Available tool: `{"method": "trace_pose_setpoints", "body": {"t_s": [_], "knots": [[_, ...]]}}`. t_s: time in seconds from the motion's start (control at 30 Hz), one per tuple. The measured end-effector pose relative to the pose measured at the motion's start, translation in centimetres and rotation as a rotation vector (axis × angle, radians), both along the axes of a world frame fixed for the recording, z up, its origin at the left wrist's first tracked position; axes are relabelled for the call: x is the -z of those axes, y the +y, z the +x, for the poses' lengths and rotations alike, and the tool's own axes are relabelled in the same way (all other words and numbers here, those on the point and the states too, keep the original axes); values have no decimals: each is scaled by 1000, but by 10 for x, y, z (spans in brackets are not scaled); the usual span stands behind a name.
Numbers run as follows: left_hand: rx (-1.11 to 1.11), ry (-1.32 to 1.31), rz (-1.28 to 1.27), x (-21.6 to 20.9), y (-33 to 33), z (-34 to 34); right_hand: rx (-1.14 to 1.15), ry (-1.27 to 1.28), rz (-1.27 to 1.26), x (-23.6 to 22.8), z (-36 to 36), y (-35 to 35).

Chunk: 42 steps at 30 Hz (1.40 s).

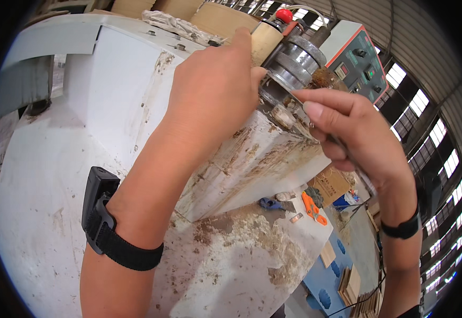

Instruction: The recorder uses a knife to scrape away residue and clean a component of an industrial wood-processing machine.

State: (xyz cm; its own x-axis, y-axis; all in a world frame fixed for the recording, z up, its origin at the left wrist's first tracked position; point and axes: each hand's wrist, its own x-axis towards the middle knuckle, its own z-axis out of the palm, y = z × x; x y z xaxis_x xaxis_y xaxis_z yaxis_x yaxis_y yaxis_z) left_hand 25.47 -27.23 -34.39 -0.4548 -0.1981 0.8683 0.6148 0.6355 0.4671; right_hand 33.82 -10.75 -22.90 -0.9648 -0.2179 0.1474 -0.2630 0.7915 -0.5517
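Note:
My left hand point(212, 87) is closed against a cream cylinder point(266, 42) on the machine. Its index finger and thumb show at the cylinder's side, while the other fingers are hidden. In my right hand point(358, 124) is a thin metal tool point(341, 142), pinched between thumb and fingers and running back under the palm toward the wrist. Its front end is by a shiny knurled metal roller point(294, 61); whether it touches I cannot tell. Brown residue coats the machine housing point(252, 151) below the roller. A red ball knob point(284, 15) tops the cylinder end.
A control box point(358, 61) with knobs and a lit display stands behind the roller. On the stained white table point(231, 265) lie orange-handled scissors point(313, 208) and a dark blue object point(271, 203). Wooden strips point(351, 289) are stacked at lower right, near a cardboard box point(330, 184).

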Motion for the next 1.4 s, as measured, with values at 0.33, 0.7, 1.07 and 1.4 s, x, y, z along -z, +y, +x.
{"method": "trace_pose_setpoints", "body": {"t_s": [0.33,0.7,1.07,1.4], "knots": [[-18,13,-18,-1,2,1,-182,-153,-53,3,17,39],[8,-73,-4,-5,1,4,-168,337,203,38,1,37],[27,-120,-5,-8,-2,8,-70,-289,-149,-11,-4,12],[61,-129,37,-7,2,9,-214,-71,-34,12,2,64]]}}
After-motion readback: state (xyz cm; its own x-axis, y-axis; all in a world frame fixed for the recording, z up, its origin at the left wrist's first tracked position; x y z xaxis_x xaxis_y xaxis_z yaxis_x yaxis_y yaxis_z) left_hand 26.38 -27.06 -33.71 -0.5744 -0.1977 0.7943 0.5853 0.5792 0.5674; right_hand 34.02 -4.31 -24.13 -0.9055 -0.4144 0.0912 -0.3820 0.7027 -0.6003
